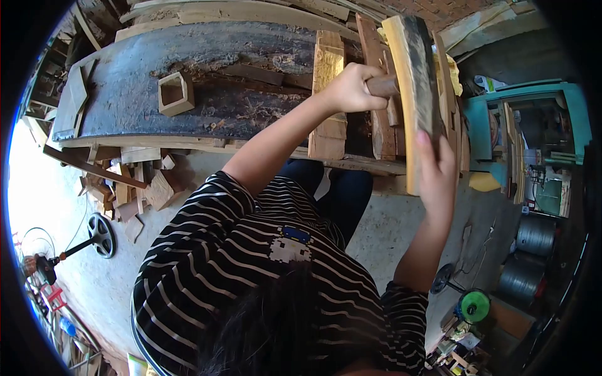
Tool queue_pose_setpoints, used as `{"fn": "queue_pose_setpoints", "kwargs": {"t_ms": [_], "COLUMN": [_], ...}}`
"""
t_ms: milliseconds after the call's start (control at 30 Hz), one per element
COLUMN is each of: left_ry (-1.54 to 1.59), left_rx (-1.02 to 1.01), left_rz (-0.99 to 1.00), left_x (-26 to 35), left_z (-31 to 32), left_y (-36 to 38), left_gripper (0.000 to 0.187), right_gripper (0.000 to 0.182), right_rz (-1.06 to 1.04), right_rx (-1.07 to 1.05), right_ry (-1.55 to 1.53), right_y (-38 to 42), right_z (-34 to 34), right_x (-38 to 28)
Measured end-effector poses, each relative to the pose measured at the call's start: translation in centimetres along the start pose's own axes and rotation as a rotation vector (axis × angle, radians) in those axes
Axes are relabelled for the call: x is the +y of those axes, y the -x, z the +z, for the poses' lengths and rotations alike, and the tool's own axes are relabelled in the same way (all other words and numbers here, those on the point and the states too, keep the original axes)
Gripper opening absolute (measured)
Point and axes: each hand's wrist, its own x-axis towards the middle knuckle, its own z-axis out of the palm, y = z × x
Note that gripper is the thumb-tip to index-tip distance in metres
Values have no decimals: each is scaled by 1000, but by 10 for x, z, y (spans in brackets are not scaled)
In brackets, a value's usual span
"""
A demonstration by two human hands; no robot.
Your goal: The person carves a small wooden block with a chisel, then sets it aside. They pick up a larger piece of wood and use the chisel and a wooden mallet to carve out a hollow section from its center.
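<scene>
My left hand (356, 89) is closed around a brown round rod (382, 86), whose far end meets the pale side of a thick board in this view. That board (411, 75) has a yellowish sawn face and a dark, bark-like side, and it is held tilted above the bench. Near the board's lower end, my right hand (437, 166) grips it, fingers over the dark side. Beneath my left hand lies a light wooden plank (329, 94) across the bench, with a reddish-brown plank (376, 113) beside it.
The long workbench (188, 50) has a dark, rough top strewn with shavings. On it stands a hollow hexagonal wooden piece (175, 94). Wood offcuts (128, 188) are piled on the floor at left, near a black wheel (101, 235). A teal frame (480, 128) stands at right.
</scene>
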Motion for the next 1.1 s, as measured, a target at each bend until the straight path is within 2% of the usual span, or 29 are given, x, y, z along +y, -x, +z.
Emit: {"fn": "queue_pose_setpoints", "kwargs": {"t_ms": [67,167,233,267,300,333,367,433,500,567,633,700,767,800,833,900,1067,1100], "left_ry": [-15,-23,-51,-47,-54,-62,-60,-150,-374,-448,-529,-518,-518,-460,-460,-442,-512,-564], "left_rx": [-12,-10,-36,-38,-42,-43,-47,-38,-235,-267,-362,-339,-349,-298,-299,-215,-151,-64], "left_rz": [-38,-77,-40,-43,-45,-41,-35,-82,39,158,183,242,283,326,326,277,257,140], "left_x": [6,5,3,3,3,4,-5,-40,-30,-29,-26,-16,4,8,12,21,23,27], "left_z": [-1,-1,0,-1,-1,-2,-3,-1,7,20,26,33,35,38,40,44,44,43], "left_y": [0,0,1,2,2,1,4,20,32,44,50,52,48,47,46,45,50,51], "left_gripper": [35,36,37,37,37,37,37,33,26,22,23,22,25,28,28,31,31,30], "right_gripper": [32,42,54,56,51,44,35,40,40,41,42,45,41,40,40,44,53,50], "right_rz": [-32,-55,-263,-201,-10,0,104,100,118,164,156,176,301,284,285,332,365,367], "right_rx": [29,397,133,224,268,130,78,-67,-68,-74,102,167,417,445,445,425,439,442], "right_ry": [-70,-274,-733,-862,-650,-2,-9,50,-9,-57,-183,-150,-195,-224,-225,-445,-401,-458], "right_y": [10,24,24,24,24,22,22,21,27,47,63,79,96,101,107,111,115,117], "right_z": [-15,-29,-27,-8,7,8,27,21,13,7,3,-1,-7,-9,-13,-13,-17,-17], "right_x": [2,17,11,14,25,29,20,26,30,35,41,48,77,80,81,58,58,65]}}
